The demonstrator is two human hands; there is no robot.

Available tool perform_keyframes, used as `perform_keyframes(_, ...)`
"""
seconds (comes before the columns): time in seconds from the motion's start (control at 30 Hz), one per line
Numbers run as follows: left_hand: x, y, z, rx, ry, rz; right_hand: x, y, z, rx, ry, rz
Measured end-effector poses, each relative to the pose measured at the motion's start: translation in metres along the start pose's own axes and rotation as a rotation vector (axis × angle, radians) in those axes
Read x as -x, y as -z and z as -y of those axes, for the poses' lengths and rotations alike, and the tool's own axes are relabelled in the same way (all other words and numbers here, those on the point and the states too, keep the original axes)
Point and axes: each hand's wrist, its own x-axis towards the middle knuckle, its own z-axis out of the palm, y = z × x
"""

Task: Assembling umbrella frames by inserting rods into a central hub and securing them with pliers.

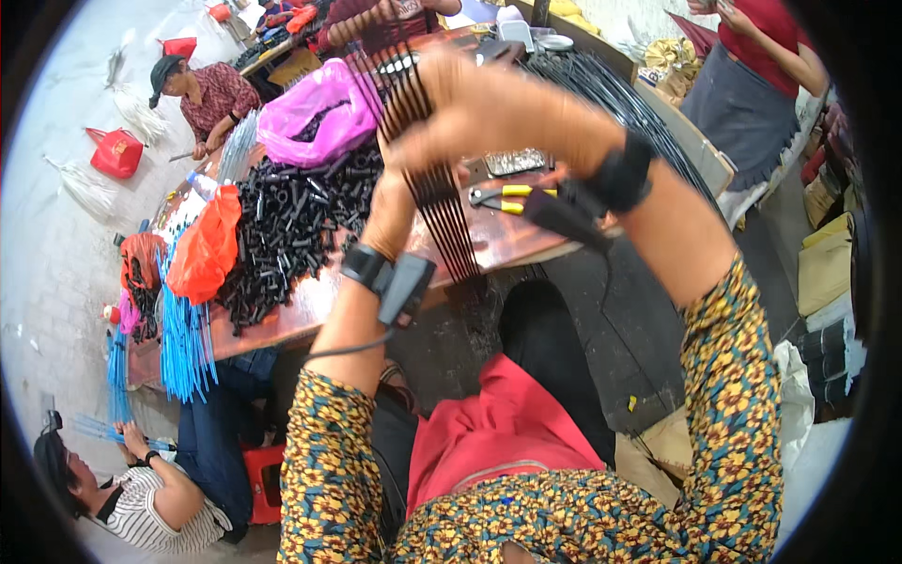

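A flat row of thin black rods (449,226) stands up in front of me, tilted to the left at its top, over the table's near edge. My left hand (391,205) is closed around the rods at about mid-length, with fingertips showing on their far side. Across their upper part lies my right hand (470,103), smeared by motion, so its grip is unclear. Yellow-handled pliers (512,198) lie on the table just right of the rods. Behind the pliers sits a tray of small metal parts (516,163).
A pile of black plastic parts (291,216) covers the table's left, with a purple bag (291,127), an orange bag (205,246) and blue rods (188,343). Long black rods (620,117) lie at right. Co-workers (211,103) sit at left; another person (752,94) stands at far right.
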Motion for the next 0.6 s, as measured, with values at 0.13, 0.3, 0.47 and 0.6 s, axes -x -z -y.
perform_keyframes(0.13,0.018,-0.039,-0.054,-0.226,-0.059,0.201,-0.002,0.049,0.060,-0.089,-0.057,0.012)
perform_keyframes(0.3,0.077,-0.057,-0.057,-0.155,0.028,0.424,-0.013,0.041,0.069,-0.163,-0.144,0.051)
perform_keyframes(0.47,0.137,-0.087,-0.051,-0.206,0.110,0.208,-0.024,0.018,0.034,-0.472,-0.166,0.250)
perform_keyframes(0.6,0.161,-0.089,-0.044,-0.083,0.164,-0.027,-0.013,-0.014,0.031,-0.523,-0.136,0.198)
